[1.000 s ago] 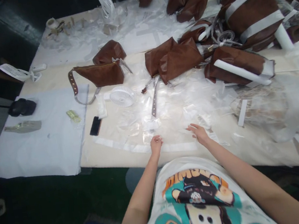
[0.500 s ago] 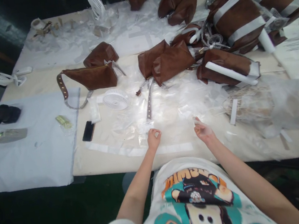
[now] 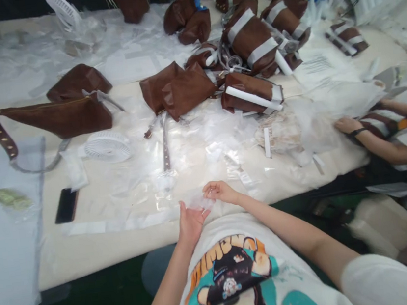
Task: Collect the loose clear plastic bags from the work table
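Observation:
Near the table's front edge, my right hand (image 3: 220,191) pinches a thin clear plastic piece (image 3: 198,200). Just to its left, my left hand (image 3: 191,221) is turned palm up with its fingers apart, and the plastic reaches over to it. Whether the left fingers touch the plastic is hard to make out. Beyond the hands, clear plastic sheets (image 3: 206,144) cover the cloth, and a studded brown strap (image 3: 166,147) runs down from two overlapping brown bags (image 3: 188,90).
A brown bag (image 3: 62,118), a white fan (image 3: 107,146) and a phone (image 3: 66,205) lie left. Wrapped brown bags (image 3: 253,42) are piled at the back right. A co-worker's hand (image 3: 348,125) is at the right; more people's hands show at the far edge.
The view has swung right, bringing a co-worker into sight. My hands have come together near my shirt, and my left hand has turned palm up and opened.

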Available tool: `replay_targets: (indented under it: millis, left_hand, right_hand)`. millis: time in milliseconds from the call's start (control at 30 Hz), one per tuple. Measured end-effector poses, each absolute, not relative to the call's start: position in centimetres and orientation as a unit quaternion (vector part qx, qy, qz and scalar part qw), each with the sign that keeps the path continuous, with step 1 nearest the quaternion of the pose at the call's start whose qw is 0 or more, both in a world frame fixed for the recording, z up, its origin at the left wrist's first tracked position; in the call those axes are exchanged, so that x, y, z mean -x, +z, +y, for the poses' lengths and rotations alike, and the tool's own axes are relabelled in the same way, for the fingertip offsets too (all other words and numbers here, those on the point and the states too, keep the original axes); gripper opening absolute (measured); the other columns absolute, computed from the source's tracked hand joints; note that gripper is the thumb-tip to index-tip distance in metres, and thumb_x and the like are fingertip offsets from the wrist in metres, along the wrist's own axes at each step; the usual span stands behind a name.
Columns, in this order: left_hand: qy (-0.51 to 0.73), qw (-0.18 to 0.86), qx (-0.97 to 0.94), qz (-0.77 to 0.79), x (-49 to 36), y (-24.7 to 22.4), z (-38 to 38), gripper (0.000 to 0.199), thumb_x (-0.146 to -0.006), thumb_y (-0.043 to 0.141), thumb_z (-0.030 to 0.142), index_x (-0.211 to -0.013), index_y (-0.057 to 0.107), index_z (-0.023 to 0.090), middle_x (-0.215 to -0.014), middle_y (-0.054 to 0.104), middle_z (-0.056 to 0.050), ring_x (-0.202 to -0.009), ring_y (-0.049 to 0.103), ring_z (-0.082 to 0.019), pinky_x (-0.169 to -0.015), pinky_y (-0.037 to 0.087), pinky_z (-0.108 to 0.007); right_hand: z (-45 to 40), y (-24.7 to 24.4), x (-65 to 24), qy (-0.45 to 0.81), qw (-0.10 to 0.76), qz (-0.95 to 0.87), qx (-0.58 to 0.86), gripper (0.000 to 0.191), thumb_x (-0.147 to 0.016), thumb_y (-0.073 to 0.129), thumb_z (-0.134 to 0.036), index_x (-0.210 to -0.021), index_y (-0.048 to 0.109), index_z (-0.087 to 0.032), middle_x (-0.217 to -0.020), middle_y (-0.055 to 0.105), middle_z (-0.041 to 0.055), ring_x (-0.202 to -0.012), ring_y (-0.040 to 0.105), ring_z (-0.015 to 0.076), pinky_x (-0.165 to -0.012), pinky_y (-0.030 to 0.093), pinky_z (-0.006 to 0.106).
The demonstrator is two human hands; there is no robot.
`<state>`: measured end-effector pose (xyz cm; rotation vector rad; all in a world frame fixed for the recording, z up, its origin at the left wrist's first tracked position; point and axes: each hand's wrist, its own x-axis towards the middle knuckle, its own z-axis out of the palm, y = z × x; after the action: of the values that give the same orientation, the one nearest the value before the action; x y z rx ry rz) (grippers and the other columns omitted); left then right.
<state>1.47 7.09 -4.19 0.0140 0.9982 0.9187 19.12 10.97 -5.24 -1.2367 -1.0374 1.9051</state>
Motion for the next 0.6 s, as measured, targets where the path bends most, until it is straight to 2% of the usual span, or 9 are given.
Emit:
replay_targets:
  millis: [67, 133, 233, 300, 367, 433, 467, 533, 600]
  left_hand:
    - [0.432, 0.763, -0.017, 0.481, -2.0, -4.2, 5.8, 0.045, -0.085, 0.061, 0.064, -0.096, 0.066, 0.021, -0.100, 0.075, -0.011, -0.099, 0.071, -0.025, -0.089, 0.060, -0.043]
    - [0.449, 0.726, -0.041, 0.520, -2.4, -4.6, 4.5, 0.028, -0.080, 0.076, 0.045, -0.087, 0.065, 0.020, -0.091, 0.074, -0.007, -0.088, 0.071, -0.021, -0.081, 0.060, -0.033]
    - [0.480, 0.648, -0.064, 0.588, -2.5, -5.1, 2.7, 0.021, -0.075, 0.081, 0.026, -0.085, 0.063, 0.019, -0.085, 0.074, -0.002, -0.076, 0.070, -0.013, -0.072, 0.057, -0.023]
    - [0.494, 0.611, -0.077, 0.614, -2.5, -4.8, 1.3, 0.022, -0.076, 0.080, 0.027, -0.088, 0.063, 0.020, -0.084, 0.074, 0.001, -0.075, 0.069, -0.012, -0.073, 0.056, -0.022]
    - [0.502, 0.593, -0.102, 0.621, -2.6, -4.2, -0.4, 0.025, -0.074, 0.082, 0.031, -0.088, 0.064, 0.020, -0.083, 0.074, 0.001, -0.073, 0.069, -0.013, -0.075, 0.056, -0.023]
    - [0.503, 0.582, -0.123, 0.627, -2.9, -3.7, -2.1, 0.030, -0.069, 0.085, 0.035, -0.086, 0.067, 0.017, -0.078, 0.075, -0.003, -0.068, 0.068, -0.016, -0.070, 0.056, -0.027]
    - [0.504, 0.578, -0.133, 0.627, -3.0, -3.6, -2.7, 0.033, -0.067, 0.087, 0.036, -0.086, 0.069, 0.016, -0.078, 0.075, -0.005, -0.068, 0.068, -0.017, -0.070, 0.056, -0.029]
    - [0.505, 0.579, -0.160, 0.620, -2.7, -3.8, -3.4, 0.037, -0.068, 0.086, 0.042, -0.090, 0.070, 0.016, -0.080, 0.075, -0.006, -0.071, 0.068, -0.018, -0.071, 0.055, -0.030]
    - [0.508, 0.576, -0.176, 0.616, -1.5, -4.1, -3.4, 0.039, -0.070, 0.083, 0.048, -0.090, 0.069, 0.018, -0.079, 0.074, -0.005, -0.071, 0.066, -0.018, -0.070, 0.053, -0.028]
  right_hand:
    - [10.0, -5.1, -19.1, 0.710, 0.321, -0.406, 0.478, 0.020, -0.082, 0.070, -0.020, -0.101, 0.068, -0.015, -0.085, 0.070, -0.0029, -0.066, 0.056, 0.0088, -0.065, 0.047, 0.021]
    - [8.9, -4.8, -19.3, 0.701, 0.321, -0.424, 0.475, 0.016, -0.082, 0.069, -0.017, -0.098, 0.070, -0.017, -0.086, 0.070, -0.0026, -0.069, 0.057, 0.0101, -0.067, 0.047, 0.021]
    - [6.9, -4.6, -19.8, 0.664, 0.309, -0.475, 0.487, 0.017, -0.081, 0.070, -0.014, -0.096, 0.074, -0.020, -0.089, 0.072, 0.0001, -0.077, 0.061, 0.0137, -0.076, 0.048, 0.024]
    - [5.3, -4.7, -20.3, 0.623, 0.313, -0.503, 0.511, 0.028, -0.076, 0.073, -0.013, -0.101, 0.073, -0.023, -0.100, 0.073, 0.0016, -0.080, 0.062, 0.0157, -0.083, 0.049, 0.029]
    - [3.6, -5.1, -20.8, 0.596, 0.332, -0.509, 0.525, 0.049, -0.069, 0.079, -0.016, -0.116, 0.068, -0.026, -0.120, 0.068, 0.0040, -0.090, 0.062, 0.0193, -0.091, 0.048, 0.036]
    - [2.4, -5.7, -21.0, 0.587, 0.349, -0.512, 0.521, 0.069, -0.067, 0.084, -0.028, -0.131, 0.059, -0.029, -0.139, 0.058, 0.0064, -0.112, 0.058, 0.0260, -0.097, 0.046, 0.041]
    - [2.1, -6.1, -20.8, 0.593, 0.348, -0.518, 0.509, 0.071, -0.067, 0.084, -0.035, -0.133, 0.059, -0.029, -0.142, 0.056, 0.0071, -0.121, 0.055, 0.0286, -0.099, 0.045, 0.042]
    - [2.0, -6.6, -19.9, 0.625, 0.322, -0.531, 0.474, 0.051, -0.071, 0.081, -0.048, -0.115, 0.071, -0.025, -0.126, 0.067, 0.0086, -0.116, 0.058, 0.0308, -0.098, 0.047, 0.042]
    - [2.3, -6.6, -18.4, 0.667, 0.278, -0.534, 0.440, 0.038, -0.076, 0.074, -0.057, -0.085, 0.076, -0.021, -0.092, 0.075, 0.0086, -0.091, 0.065, 0.0282, -0.086, 0.051, 0.039]
